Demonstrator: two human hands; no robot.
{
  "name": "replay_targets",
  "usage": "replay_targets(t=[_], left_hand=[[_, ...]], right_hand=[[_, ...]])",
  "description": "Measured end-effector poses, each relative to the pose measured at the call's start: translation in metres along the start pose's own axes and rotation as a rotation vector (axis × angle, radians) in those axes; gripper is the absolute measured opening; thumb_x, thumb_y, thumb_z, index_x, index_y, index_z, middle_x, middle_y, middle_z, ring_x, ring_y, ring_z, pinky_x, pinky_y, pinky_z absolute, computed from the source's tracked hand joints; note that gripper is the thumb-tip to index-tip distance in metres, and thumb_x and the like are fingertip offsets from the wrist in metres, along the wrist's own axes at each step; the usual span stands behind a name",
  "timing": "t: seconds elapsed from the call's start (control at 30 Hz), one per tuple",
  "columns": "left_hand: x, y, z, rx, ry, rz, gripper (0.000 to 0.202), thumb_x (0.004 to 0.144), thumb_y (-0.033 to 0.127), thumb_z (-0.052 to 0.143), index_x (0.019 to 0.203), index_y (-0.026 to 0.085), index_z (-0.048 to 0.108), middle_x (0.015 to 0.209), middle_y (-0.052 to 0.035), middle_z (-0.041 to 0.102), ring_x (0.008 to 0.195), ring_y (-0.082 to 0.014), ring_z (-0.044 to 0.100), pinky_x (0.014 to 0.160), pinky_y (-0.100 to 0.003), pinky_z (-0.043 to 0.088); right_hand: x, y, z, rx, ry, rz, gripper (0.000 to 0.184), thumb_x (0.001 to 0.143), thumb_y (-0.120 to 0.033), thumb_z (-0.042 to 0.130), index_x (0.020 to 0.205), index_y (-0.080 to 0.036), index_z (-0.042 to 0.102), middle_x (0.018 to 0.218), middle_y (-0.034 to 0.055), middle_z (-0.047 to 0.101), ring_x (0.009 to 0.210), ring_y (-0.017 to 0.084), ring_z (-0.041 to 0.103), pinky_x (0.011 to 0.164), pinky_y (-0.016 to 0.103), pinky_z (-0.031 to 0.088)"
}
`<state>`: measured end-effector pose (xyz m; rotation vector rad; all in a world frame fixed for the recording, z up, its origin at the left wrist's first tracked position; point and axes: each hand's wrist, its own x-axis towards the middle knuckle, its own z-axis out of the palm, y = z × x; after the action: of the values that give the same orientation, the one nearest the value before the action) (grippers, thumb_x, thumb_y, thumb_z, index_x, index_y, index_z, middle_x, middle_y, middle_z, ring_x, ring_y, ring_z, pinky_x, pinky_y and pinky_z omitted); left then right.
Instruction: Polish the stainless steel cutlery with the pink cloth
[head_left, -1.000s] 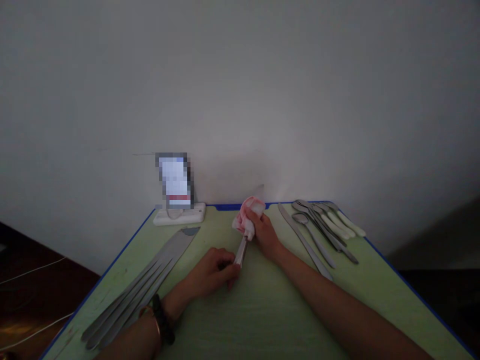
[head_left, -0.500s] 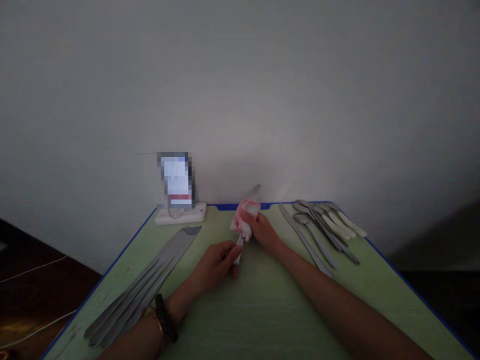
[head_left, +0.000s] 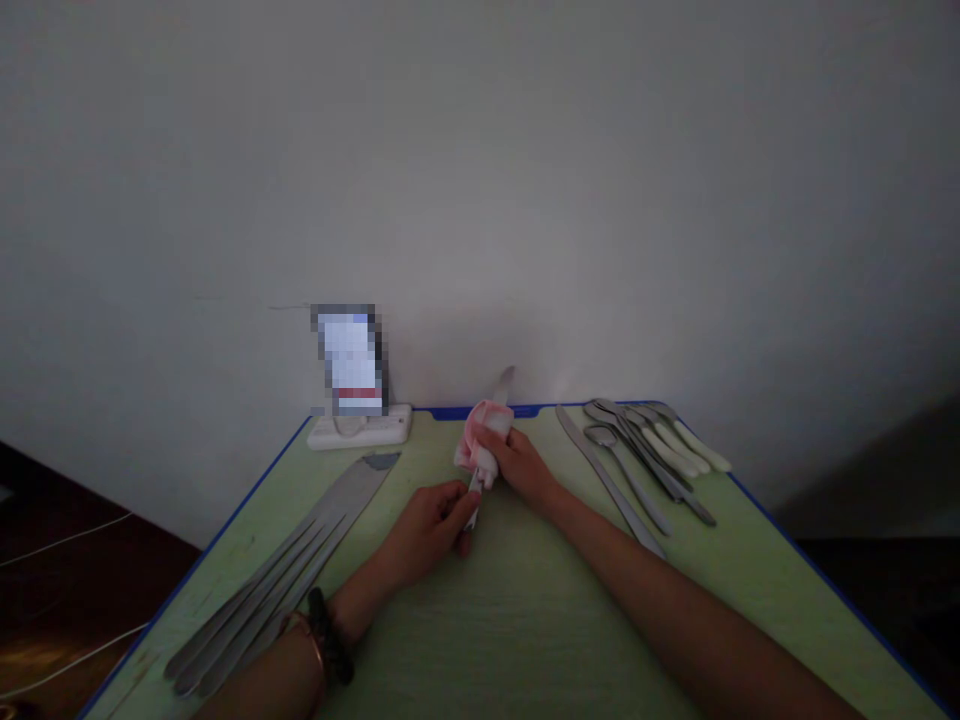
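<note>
My left hand (head_left: 435,520) is closed around the handle of a table knife (head_left: 505,381), held over the middle of the table. The knife points away from me, its tip showing beyond a pink and white cloth (head_left: 472,445). My right hand (head_left: 521,465) is closed on that cloth, which is folded around the blade and hides most of it. To the left lies a fan of several table knives (head_left: 300,560). On the right are another knife (head_left: 607,480), a spoon (head_left: 630,475) and a bunch of other cutlery, some with white handles (head_left: 675,450).
The green table (head_left: 525,640) has a blue edge and stands against a pale wall (head_left: 480,200). A lit phone (head_left: 352,360), blurred out, leans upright at the back left on a white power strip or box (head_left: 360,432). White cables (head_left: 75,660) run at the far left.
The cloth and my right hand have shifted slightly toward me along the blade, and a bit more of the knife tip shows. My left hand keeps its hold.
</note>
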<state>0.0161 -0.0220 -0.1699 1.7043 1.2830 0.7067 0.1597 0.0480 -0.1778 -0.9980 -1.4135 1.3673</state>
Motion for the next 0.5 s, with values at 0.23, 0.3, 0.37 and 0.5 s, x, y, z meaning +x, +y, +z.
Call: replay_targets(t=[0.23, 0.3, 0.37, 0.5], left_hand=[[-0.002, -0.004, -0.001, 0.061, -0.157, -0.029, 0.042, 0.086, 0.05, 0.038, 0.058, 0.019, 0.046, 0.042, 0.0065, 0.044, 0.038, -0.0092, 0.04, 0.042, -0.021, 0.03], [-0.004, -0.003, -0.003, 0.16, -0.209, 0.017, 0.039, 0.084, 0.044, 0.043, 0.053, 0.02, 0.045, 0.041, 0.0058, 0.044, 0.042, -0.01, 0.042, 0.047, -0.022, 0.034], [-0.006, 0.0, -0.005, 0.277, -0.26, 0.153, 0.041, 0.084, 0.036, 0.045, 0.046, 0.019, 0.044, 0.043, 0.0032, 0.047, 0.053, -0.012, 0.048, 0.061, -0.024, 0.04], [-0.015, 0.011, -0.009, 0.322, -0.376, 0.343, 0.036, 0.087, 0.03, 0.043, 0.059, 0.018, 0.061, 0.058, 0.0, 0.061, 0.073, -0.0148, 0.054, 0.082, -0.026, 0.038]], right_hand=[[-0.005, -0.001, 0.001, -0.019, -0.082, -0.037, 0.037, 0.074, -0.051, 0.058, 0.06, -0.016, 0.054, 0.053, -0.0017, 0.054, 0.048, 0.009, 0.043, 0.048, 0.022, 0.034], [-0.003, 0.002, 0.002, 0.033, -0.031, -0.009, 0.037, 0.073, -0.051, 0.059, 0.058, -0.016, 0.054, 0.052, -0.0018, 0.052, 0.047, 0.009, 0.043, 0.047, 0.022, 0.034], [0.002, 0.004, 0.001, 0.178, 0.085, 0.023, 0.036, 0.072, -0.05, 0.059, 0.059, -0.017, 0.054, 0.052, -0.0015, 0.053, 0.047, 0.01, 0.045, 0.046, 0.023, 0.035], [0.016, 0.002, -0.013, 0.492, 0.301, 0.025, 0.028, 0.072, -0.045, 0.057, 0.064, -0.019, 0.052, 0.055, -0.0018, 0.055, 0.046, 0.01, 0.047, 0.043, 0.023, 0.037]])
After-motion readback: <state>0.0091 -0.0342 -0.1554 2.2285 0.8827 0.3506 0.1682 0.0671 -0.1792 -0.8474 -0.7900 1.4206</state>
